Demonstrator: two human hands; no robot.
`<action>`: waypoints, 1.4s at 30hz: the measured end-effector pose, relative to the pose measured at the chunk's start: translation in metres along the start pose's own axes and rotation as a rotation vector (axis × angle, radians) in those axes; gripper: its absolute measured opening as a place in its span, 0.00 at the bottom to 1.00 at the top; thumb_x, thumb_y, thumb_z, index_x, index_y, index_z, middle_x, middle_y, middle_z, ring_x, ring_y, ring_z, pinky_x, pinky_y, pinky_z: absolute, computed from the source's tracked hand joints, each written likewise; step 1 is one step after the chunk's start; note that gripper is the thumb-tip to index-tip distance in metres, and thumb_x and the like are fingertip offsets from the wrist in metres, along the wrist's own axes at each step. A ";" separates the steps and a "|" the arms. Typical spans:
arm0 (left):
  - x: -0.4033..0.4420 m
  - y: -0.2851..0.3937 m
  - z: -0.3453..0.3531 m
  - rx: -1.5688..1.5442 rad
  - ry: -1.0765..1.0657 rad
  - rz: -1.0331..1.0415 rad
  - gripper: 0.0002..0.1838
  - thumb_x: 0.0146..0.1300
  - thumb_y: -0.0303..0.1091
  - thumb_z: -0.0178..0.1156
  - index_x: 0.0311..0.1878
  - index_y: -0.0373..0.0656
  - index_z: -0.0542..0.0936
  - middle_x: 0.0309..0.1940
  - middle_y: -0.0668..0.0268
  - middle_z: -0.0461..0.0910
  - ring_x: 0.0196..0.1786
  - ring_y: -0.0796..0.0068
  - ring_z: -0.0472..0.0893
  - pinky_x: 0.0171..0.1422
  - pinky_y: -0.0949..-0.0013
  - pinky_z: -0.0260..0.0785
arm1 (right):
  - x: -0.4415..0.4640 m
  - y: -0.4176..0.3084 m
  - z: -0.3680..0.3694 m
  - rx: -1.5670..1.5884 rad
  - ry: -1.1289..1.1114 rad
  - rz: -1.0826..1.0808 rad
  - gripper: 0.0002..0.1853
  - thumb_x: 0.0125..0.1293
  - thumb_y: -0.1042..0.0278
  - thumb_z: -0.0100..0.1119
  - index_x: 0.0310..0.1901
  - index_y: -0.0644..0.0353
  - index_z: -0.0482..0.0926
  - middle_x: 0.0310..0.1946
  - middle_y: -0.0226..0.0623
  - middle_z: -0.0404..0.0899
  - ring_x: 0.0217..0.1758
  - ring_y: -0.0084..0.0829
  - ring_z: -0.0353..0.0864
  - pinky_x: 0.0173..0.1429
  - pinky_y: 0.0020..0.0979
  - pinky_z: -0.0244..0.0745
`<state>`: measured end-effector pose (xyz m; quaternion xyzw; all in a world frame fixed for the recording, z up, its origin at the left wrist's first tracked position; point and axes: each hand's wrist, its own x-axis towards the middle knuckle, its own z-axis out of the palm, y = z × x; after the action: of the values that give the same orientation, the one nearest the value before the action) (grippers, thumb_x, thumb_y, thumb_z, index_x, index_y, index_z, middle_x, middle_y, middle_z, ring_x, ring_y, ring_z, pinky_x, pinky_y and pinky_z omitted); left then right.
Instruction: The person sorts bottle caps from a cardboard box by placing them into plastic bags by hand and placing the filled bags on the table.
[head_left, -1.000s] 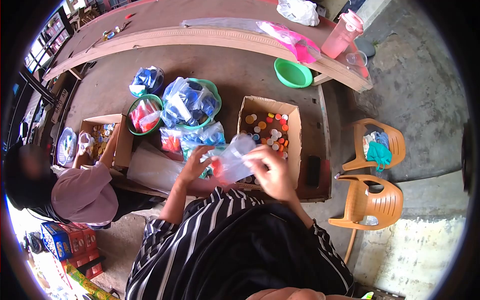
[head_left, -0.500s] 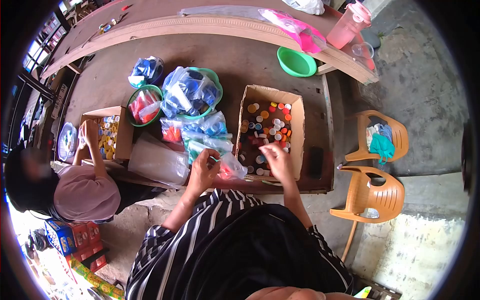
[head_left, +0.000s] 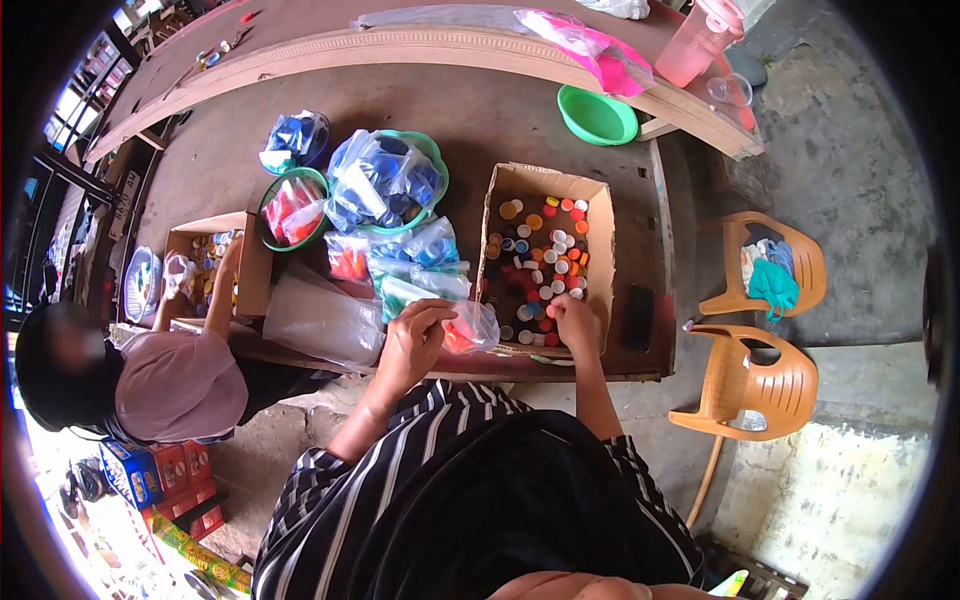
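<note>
The left hand (head_left: 408, 350) has its fingers closed at the side of a clear plastic bag with red-orange pieces inside (head_left: 468, 328), at the near left corner of a large open cardboard box (head_left: 600, 250). Whether the bag's mouth is open cannot be told. With its hold only at one side, the bag could sag or tip and spill towards the near edge of the table. The right hand (head_left: 577, 325), apart from the left, reaches into the box's near right part among loose round plastic caps in white, red, orange and blue (head_left: 560, 262); whether it grips one cannot be told. Because the colours lie mixed and touching, it could pick up an unwanted one, or drop one over the near wall.

At the far left, a person in a pink top (head_left: 180, 390) reaches into a smaller cardboard box of yellowish caps (head_left: 215, 260). Flat clear plastic sheets or bags (head_left: 322, 315) lie left of the left hand, and filled bags with green contents (head_left: 405, 285) crowd its far side, where they could snag or slide. The large box's left and near walls stand between bag and caps. To its right lies a dark flat rectangular object (head_left: 637, 315).
</note>
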<state>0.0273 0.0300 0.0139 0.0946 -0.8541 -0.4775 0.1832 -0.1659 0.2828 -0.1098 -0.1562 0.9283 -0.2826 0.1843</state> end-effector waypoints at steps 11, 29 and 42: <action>0.001 0.013 0.006 -0.023 -0.003 -0.057 0.18 0.56 0.20 0.58 0.51 0.35 0.82 0.50 0.55 0.82 0.30 0.62 0.82 0.39 0.66 0.76 | -0.065 -0.152 -0.040 0.268 0.147 -0.879 0.09 0.66 0.77 0.64 0.47 0.61 0.82 0.49 0.40 0.82 0.46 0.32 0.82 0.50 0.32 0.77; -0.002 0.016 0.001 -0.005 0.005 -0.054 0.20 0.54 0.17 0.55 0.52 0.35 0.82 0.51 0.56 0.83 0.25 0.67 0.79 0.36 0.67 0.73 | 0.031 0.033 0.049 -0.395 -0.066 0.023 0.09 0.63 0.68 0.59 0.42 0.62 0.79 0.41 0.53 0.84 0.46 0.55 0.84 0.49 0.52 0.79; 0.006 0.016 0.003 -0.022 -0.046 -0.067 0.21 0.55 0.18 0.55 0.53 0.35 0.82 0.52 0.56 0.83 0.26 0.68 0.79 0.37 0.68 0.73 | -0.059 -0.129 -0.027 0.791 0.268 -0.611 0.05 0.68 0.79 0.63 0.43 0.64 0.78 0.42 0.38 0.82 0.43 0.23 0.82 0.46 0.25 0.76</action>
<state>0.0208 0.0390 0.0275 0.1103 -0.8490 -0.4949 0.1487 -0.1016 0.2163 0.0015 -0.3008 0.6779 -0.6705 0.0180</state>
